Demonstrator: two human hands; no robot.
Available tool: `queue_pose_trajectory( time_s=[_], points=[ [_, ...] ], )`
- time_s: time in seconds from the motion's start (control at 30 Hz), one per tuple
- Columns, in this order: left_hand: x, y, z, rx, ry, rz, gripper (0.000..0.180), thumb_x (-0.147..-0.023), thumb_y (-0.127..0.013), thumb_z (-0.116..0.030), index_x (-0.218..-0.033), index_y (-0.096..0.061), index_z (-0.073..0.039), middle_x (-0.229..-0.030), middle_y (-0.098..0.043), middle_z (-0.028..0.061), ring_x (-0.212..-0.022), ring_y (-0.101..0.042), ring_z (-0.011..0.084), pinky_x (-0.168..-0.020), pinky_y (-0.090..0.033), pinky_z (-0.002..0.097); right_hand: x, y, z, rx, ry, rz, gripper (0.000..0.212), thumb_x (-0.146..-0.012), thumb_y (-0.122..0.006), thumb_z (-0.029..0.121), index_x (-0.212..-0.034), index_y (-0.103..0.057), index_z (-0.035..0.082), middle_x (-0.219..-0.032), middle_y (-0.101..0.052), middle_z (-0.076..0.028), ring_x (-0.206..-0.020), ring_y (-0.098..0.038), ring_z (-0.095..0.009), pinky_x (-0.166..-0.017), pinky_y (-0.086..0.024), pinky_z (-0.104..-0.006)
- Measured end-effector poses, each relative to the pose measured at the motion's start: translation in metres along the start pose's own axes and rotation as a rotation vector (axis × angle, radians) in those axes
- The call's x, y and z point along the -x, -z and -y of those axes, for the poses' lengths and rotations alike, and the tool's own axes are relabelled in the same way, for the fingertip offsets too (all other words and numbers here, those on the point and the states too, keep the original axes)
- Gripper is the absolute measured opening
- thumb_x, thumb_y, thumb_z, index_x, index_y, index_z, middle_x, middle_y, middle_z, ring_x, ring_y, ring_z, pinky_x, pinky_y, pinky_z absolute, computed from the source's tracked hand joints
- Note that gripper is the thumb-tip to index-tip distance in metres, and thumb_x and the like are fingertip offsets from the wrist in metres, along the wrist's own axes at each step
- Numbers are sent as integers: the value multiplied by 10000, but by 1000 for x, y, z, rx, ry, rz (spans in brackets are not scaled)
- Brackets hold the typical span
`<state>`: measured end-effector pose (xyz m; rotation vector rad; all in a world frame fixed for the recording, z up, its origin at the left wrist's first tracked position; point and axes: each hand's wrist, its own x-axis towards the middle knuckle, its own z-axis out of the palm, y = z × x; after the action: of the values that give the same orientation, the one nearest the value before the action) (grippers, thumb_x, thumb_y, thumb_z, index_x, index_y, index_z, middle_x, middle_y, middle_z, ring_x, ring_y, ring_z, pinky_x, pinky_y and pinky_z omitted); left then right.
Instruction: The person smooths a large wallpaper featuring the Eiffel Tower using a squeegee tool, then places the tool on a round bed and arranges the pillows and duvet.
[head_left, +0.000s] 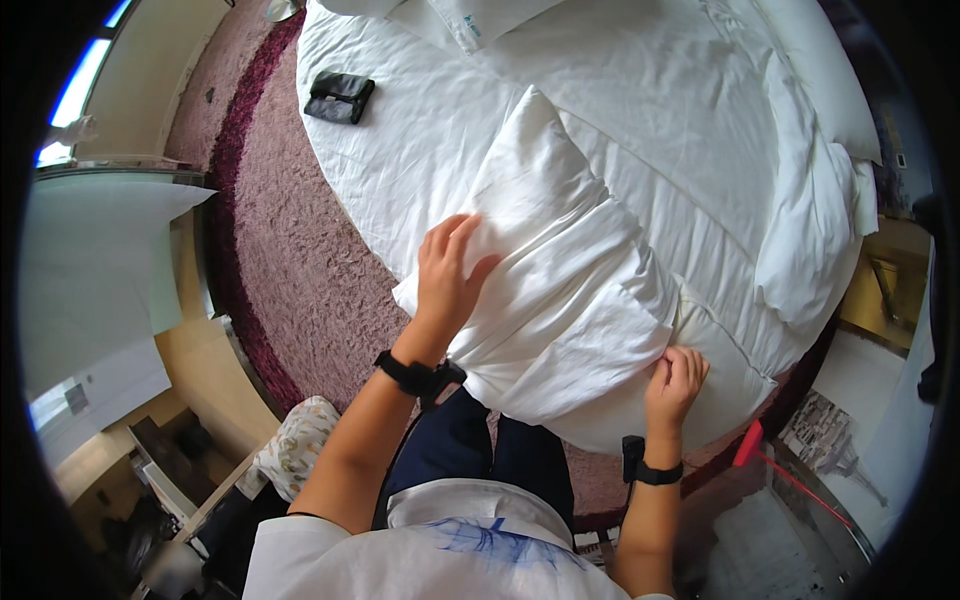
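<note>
A white pillow-like bundle in creased cloth (560,290) lies on the near side of the round bed, directly before me. My left hand (450,270) is at its left side, fingers spread, holding nothing. Whether those fingertips touch the cloth is hard to tell. At the lower right edge of the cloth, my right hand (676,385) has its fingers curled in a pinch on the fabric. An off-white padded surface with a piped edge (715,390) shows beside that hand; I cannot tell whether it is a pillow or the mattress side.
White bedding (640,90) covers the bed, with a bunched quilt (805,230) at right. A black folded pouch (340,97) lies at the far left edge. Purple carpet (300,230) borders the bed. Open drawers (170,470) stand lower left; a red-headed stick (748,445) is at right.
</note>
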<state>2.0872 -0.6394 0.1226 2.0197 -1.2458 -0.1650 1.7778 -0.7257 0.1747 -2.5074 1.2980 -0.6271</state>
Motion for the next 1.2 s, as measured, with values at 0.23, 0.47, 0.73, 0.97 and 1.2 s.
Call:
queue_pose_trajectory(
  time_s=[0.23,0.47,0.73,0.97,1.2],
  points=[
    [-24,-13,-25,-6,65,51,355,-740,-783,-176,-1033,-617,-63,-989,-633,93,-911,-595,279,-847,-427,400,26,20,16,-85,5,-33,93,-786,-615,-14,-834,-546,25,-824,-589,-95,-763,-539,-288,-785,-399,-403],
    [-7,10,-27,-141,-125,-117,48,-838,-618,-66,-839,-574,-48,-802,-587,98,-793,-578,297,-776,-417,400,38,31,24,-113,18,-16,81,-810,-614,8,-853,-553,39,-807,-574,-86,-743,-532,-280,-762,-396,-404],
    [-16,55,17,-480,-42,-238,47,-921,-522,-93,-880,-523,-71,-828,-570,82,-762,-547,271,-758,-413,386,59,37,23,-67,5,-27,92,-803,-630,18,-856,-557,38,-816,-576,-85,-741,-533,-280,-754,-402,-412],
    [-16,80,62,-404,279,-239,53,-920,-536,-69,-916,-505,-26,-873,-573,121,-822,-563,339,-730,-460,422,77,46,27,-79,39,35,79,-806,-630,19,-856,-572,37,-840,-585,-81,-753,-541,-279,-764,-406,-412],
    [12,63,-14,-233,-178,-189,288,-862,-664,-134,-1097,-534,-29,-1093,-554,142,-1037,-525,325,-899,-428,415,76,43,32,-174,34,32,118,-785,-641,-5,-854,-554,35,-819,-577,-102,-744,-534,-304,-751,-406,-417]
  ],
)
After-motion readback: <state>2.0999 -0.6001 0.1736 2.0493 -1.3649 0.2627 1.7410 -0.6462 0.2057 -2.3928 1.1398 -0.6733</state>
